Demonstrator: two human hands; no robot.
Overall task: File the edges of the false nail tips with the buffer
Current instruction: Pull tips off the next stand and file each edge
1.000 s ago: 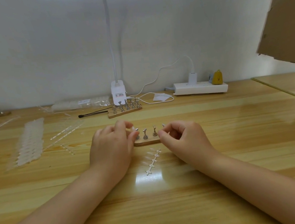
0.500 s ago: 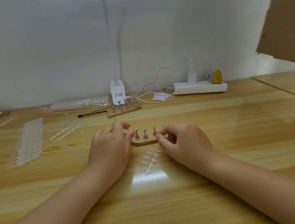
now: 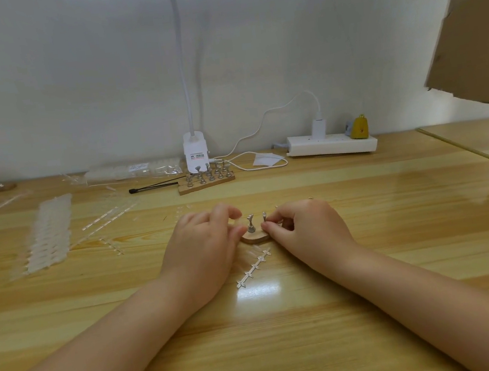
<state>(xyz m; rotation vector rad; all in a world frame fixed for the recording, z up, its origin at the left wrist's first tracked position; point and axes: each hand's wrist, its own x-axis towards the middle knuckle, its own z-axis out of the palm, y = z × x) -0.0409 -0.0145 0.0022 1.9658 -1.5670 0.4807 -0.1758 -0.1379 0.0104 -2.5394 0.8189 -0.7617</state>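
Nearest me on the table [image 3: 371, 277], a clear strip of nail tips [image 3: 254, 265] lay between my forearms, its long axis running from near-left to far-right and pointing up at the small wooden stand [image 3: 254, 239].

Just beyond it, the stand sat between my two hands, with two metal pegs [image 3: 251, 225] visible upright on it. My left hand [image 3: 205, 248] rested at the stand's left end, fingers curled, thumb and forefinger brought together near the nearest peg; whether they pinched a clear tip I could not tell. My right hand [image 3: 304, 233] was at the right end, fingertips pinched at the right-hand peg [image 3: 264, 218] or at something small on it. Both hands were about equally near the stand; the right had the closer contact with a peg.

No buffer was identifiable in either hand. Judgement: mounting or adjusting tips, filing not yet begun.

Further back and to the left lay more strips of tips [image 3: 48, 237]. Behind, a thin black tool [image 3: 152, 186] lay long axis left-right beside a second peg stand [image 3: 205, 180], well apart from both hands, slightly nearer my left. The lamp base [image 3: 196, 154] and power strip [image 3: 332, 143] stood against the wall.
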